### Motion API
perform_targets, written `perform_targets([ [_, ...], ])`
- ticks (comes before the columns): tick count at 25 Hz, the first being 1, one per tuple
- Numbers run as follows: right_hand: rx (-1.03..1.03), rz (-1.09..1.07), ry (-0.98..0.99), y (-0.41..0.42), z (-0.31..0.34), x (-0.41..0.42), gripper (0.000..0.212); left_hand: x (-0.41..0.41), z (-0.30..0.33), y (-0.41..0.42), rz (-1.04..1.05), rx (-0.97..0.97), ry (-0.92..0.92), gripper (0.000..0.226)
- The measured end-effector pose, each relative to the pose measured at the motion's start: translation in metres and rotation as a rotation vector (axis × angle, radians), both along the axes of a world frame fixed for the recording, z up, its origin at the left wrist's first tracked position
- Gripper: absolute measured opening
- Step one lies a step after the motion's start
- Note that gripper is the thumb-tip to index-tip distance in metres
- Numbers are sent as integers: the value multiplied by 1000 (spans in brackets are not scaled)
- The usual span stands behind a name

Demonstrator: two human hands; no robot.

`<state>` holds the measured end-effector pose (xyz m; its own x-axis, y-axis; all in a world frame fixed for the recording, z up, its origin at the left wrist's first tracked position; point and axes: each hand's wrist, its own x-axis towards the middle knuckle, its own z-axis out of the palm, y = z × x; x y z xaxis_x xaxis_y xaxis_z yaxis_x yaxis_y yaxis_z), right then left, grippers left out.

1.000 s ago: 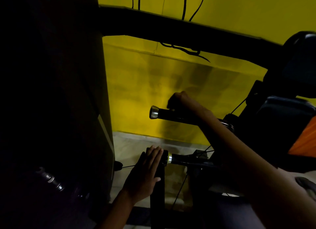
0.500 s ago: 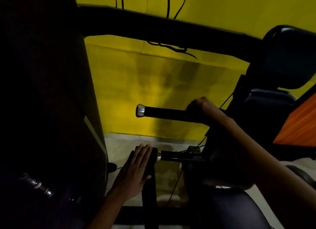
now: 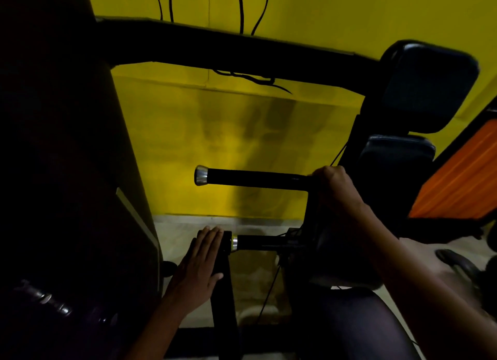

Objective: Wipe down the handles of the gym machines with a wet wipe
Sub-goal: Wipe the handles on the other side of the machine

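Hands on two black machine handles, seen from above in dim light. The right hand [image 3: 332,183] was curled around the inner end of the upper handle [image 3: 255,177], a black bar that ran out to that hand's left and ended in a silver cap [image 3: 201,175]. Whether a wet wipe lay inside that grip could not be told; none showed past the fingers.

The left hand [image 3: 199,269] lay lower and nearer the camera, fingers straight and pressed together, palm down. Its fingertips [image 3: 212,232] rested on the outer end of the lower handle [image 3: 262,243], which ran from that hand toward the right and bore a silver ring [image 3: 234,242] just beside the fingertips. The thumb touched a dark upright post [image 3: 224,300] that rose from below to meet the same end of the handle.

Behind both hands stood a yellow wall [image 3: 309,10] with thin black cables [image 3: 243,7] hanging down it, and a thick black frame bar [image 3: 228,53] crossed above the upper handle. Two dark pads [image 3: 427,88] sat above and beyond the right hand, with an orange ribbed panel [image 3: 460,176] further to its right. To the left of the left hand a large dark column [image 3: 59,144] filled the view. A pale floor [image 3: 183,233] showed beyond the left hand's fingertips, at the foot of the wall.
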<state>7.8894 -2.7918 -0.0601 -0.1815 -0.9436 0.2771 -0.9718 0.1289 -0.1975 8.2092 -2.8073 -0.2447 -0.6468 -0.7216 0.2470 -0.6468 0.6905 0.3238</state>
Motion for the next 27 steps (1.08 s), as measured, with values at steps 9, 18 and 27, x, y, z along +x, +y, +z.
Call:
perform_targets([
  [9, -46, 38, -57, 44, 53, 11, 7, 8, 123, -15, -34, 43, 319, 61],
  [18, -70, 45, -258, 95, 107, 82, 10, 25, 259, 18, 21, 109, 331, 50],
  [27, -55, 101, -223, 113, 161, 108, 30, 49, 304, 64, 167, 109, 404, 74],
])
